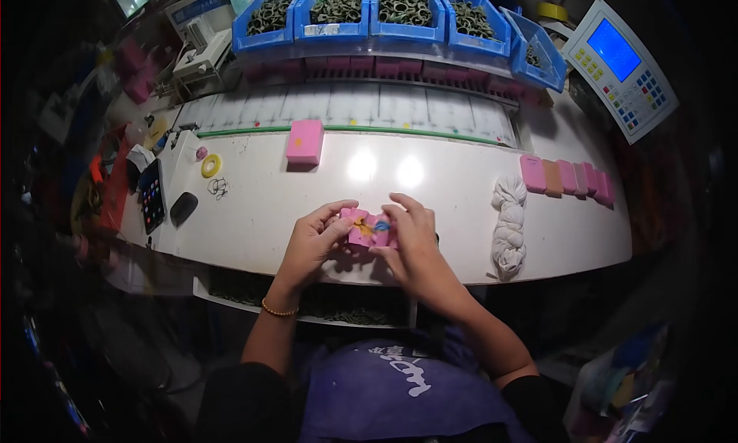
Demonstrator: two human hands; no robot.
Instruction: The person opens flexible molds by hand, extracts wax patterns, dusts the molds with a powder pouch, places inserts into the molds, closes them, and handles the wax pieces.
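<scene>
Pink block (358, 238), marked yellow and blue, held over near edge of worktop (461, 212).
Left hand (317, 232) grips its left side, right hand (416, 239) its right; second block (305, 140) sits beyond.

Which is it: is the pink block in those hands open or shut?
The pink block looks open: two parts splay apart between the left hand and right hand, showing orange and blue marks.

A black mouse (184, 208) lies just beside a phone (153, 197), near yellow tape (211, 165).
</scene>
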